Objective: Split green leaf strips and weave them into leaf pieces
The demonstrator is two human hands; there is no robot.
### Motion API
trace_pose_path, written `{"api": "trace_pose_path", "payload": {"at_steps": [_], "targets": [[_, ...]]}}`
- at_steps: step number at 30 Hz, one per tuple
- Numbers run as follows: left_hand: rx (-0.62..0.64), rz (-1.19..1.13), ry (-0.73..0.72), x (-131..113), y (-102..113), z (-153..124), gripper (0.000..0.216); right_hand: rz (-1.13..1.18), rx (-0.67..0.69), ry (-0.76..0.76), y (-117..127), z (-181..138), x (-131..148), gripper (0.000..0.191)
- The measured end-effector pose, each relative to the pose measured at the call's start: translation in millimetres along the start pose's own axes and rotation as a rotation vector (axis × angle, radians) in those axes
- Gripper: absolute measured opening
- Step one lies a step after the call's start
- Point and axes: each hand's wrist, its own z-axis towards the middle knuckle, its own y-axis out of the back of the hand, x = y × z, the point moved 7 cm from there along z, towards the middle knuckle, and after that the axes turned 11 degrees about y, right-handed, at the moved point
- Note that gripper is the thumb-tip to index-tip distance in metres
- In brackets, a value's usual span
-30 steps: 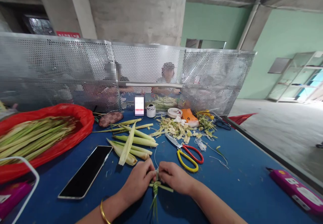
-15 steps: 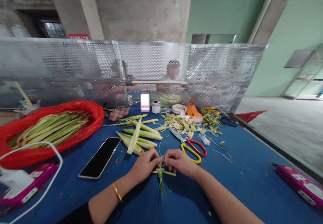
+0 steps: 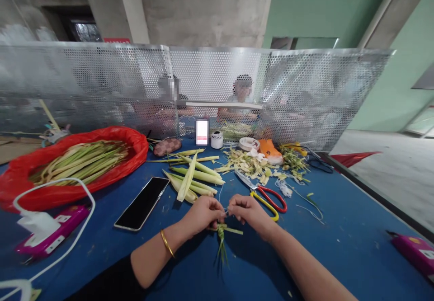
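My left hand point(image 3: 202, 213), with a gold bangle at the wrist, is closed on a small braided figure of green plant strips point(image 3: 221, 240). A pale cross strip sticks out sideways from it, and thin frayed ends hang below. Close beside it, my right hand point(image 3: 249, 213) pinches a thin pale thread point(image 3: 221, 193) at the figure's top. The fingertips hide the spot where thread and strips meet. Just beyond my right hand lie scissors point(image 3: 267, 192) with one red and one yellow handle. Pale green husk leaves point(image 3: 196, 174) lie ahead of my left hand.
A red plastic bag point(image 3: 140, 149) of long stalks and a black phone point(image 3: 142, 204) lie left. Leaf scraps point(image 3: 246, 163), a tape roll point(image 3: 249, 144) and a thread bundle point(image 3: 284, 188) are beyond. Purple power strips point(image 3: 56, 231) flank me. A perforated metal screen point(image 3: 217, 72) separates co-workers opposite.
My fingertips, close together before, are now slightly apart, with the right hand drawn a little to the right on the thread. The whole view has shifted a little.
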Motion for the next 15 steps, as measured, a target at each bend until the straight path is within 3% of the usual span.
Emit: {"api": "trace_pose_path", "payload": {"at_steps": [10,15], "targets": [[0.09,-0.009,-0.019,0,-3,-1,0.02,0.171,-0.026,-0.027,-12,-1,1,0.024],[0.065,-0.028,-0.067,0,-5,0,0.013,0.197,-0.045,0.034,0,-2,9,0.034]]}}
